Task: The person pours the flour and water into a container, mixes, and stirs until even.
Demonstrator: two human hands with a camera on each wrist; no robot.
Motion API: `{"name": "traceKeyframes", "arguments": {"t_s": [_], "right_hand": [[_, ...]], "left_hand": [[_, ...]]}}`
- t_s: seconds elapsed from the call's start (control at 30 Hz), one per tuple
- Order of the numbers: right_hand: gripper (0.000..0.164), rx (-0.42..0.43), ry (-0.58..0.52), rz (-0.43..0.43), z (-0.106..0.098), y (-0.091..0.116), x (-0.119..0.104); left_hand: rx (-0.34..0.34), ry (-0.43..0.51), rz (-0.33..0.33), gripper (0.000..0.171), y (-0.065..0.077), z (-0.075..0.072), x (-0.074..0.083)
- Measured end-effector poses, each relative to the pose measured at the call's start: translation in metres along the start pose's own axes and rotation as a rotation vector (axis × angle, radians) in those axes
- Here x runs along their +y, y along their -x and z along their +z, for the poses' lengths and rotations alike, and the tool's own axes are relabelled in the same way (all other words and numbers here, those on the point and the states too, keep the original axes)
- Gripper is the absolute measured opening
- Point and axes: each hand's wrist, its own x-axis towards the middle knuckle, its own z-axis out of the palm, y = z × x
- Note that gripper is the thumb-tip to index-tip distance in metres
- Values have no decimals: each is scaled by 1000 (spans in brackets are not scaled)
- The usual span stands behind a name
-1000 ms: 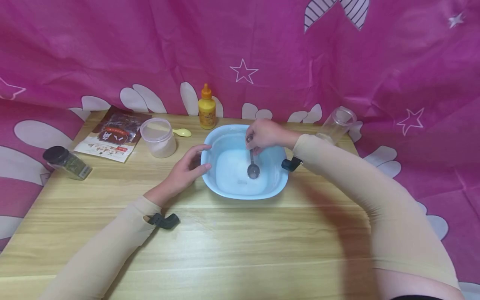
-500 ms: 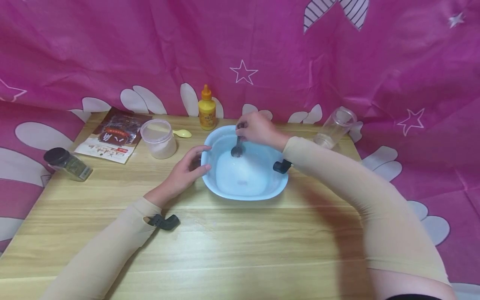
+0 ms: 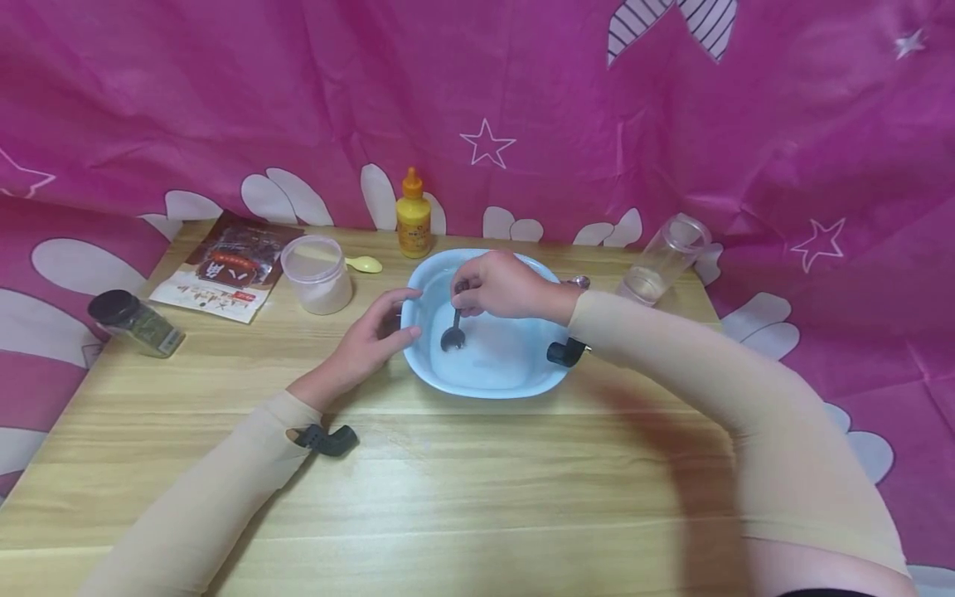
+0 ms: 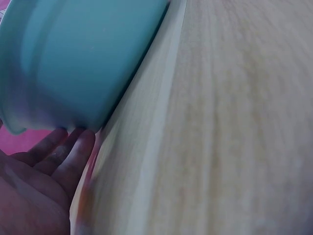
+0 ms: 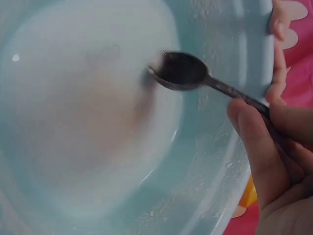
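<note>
The stirring looks to be in the middle: the bowl (image 3: 488, 377) at the table's center holds a white, milky mix, quite even near the spoon (image 3: 453, 336), so I judge that only some more stirring is left. The right hand (image 3: 507, 286) pinches the spoon handle, its tip low at the bowl's left side. The left hand (image 3: 369, 340) is open, with fingers touching the bowl's left wall. On the far left a jar (image 3: 317, 274) holds white powder; on the far right a tilted cup (image 3: 664, 257) holds a little clear liquid.
</note>
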Motion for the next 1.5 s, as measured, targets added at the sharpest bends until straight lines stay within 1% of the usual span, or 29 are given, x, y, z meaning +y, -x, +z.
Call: {"name": "traceKeyframes", "arguments": {"t_s": [0.07, 0.17, 0.3, 0.37, 0.43, 0.57, 0.67, 0.73, 0.83, 0.93, 1.03, 1.13, 1.2, 1.27, 1.37, 1.5], "right_hand": [[5, -29, 14, -16, 0, 5, -3], [6, -87, 3, -36, 0, 10, -9], [9, -181, -49, -45, 5, 10, -13], [10, -186, -55, -59, 8, 8, -14], [10, -147, -38, -82, 10, 4, -14], [8, -19, 22, -108, 10, -5, -11], [10, 61, 65, -97, 6, -11, -5], [13, 97, 97, -82, 2, -13, -1], [16, 130, 163, -67, -5, -14, 5], [18, 136, 233, -57, -13, -12, 11], [16, 129, 333, -53, -22, -7, 16], [13, 93, 431, -31, -30, -1, 19], [11, 43, 474, -11, -33, 4, 19], [10, -21, 481, 12, -35, 7, 18], [8, -130, 449, 40, -35, 9, 14], [5, -264, 279, 77, -27, 7, 9]], "left_hand": [[0, -1, -2, 58, 0, 0, 1], [4, -6, -6, 58, 1, -1, 2], [5, -12, -6, 58, 1, -2, 2], [1, -10, -3, 58, 1, -2, 1], [-1, -7, -2, 58, 0, -2, 0], [0, -13, -2, 57, 0, -1, -1], [-4, -7, -1, 57, 0, -1, -2], [-8, 1, -3, 57, -1, 0, -1], [-8, 4, -11, 57, -1, 0, 0], [-3, -9, -22, 57, 0, 0, 1], [2, -20, -29, 58, 0, 0, 1], [3, -29, -29, 58, 0, 0, 2], [6, -32, -26, 58, 0, 0, 2], [9, -35, -27, 58, 0, -1, 2], [8, -38, -26, 58, 0, -1, 1], [5, -36, -22, 58, -1, 0, 0]]}}
